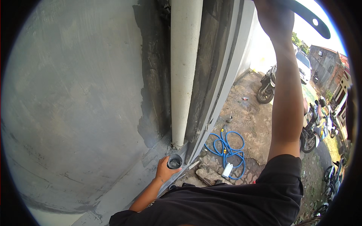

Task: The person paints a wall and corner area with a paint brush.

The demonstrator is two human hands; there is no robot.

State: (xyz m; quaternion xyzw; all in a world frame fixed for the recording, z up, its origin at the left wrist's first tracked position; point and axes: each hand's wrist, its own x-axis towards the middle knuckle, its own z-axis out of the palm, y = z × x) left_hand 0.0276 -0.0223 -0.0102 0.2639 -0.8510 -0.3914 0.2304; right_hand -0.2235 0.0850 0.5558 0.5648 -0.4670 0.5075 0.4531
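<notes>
Low beside the wall, my left hand (164,172) is closed round a small dark cup (174,162) with grey, paint-like stuff in it. My right arm reaches up along the right side, and my right hand (274,17) is at the top edge. From that hand juts a dark, flat, curved handle (311,19) with a hole near its end; the other end of this tool is out of view. A whitish vertical pipe (185,67) stands over the cup, with dark unpainted strips beside it. Left of it spreads a grey-coated wall (79,83).
A grey frame edge (222,86) runs down right of the pipe. On the rough ground below lie a coiled blue hose (241,152), a white box-like object (227,170) and broken slabs (209,176). Motorcycles (265,92) and a white car (302,64) stand farther off.
</notes>
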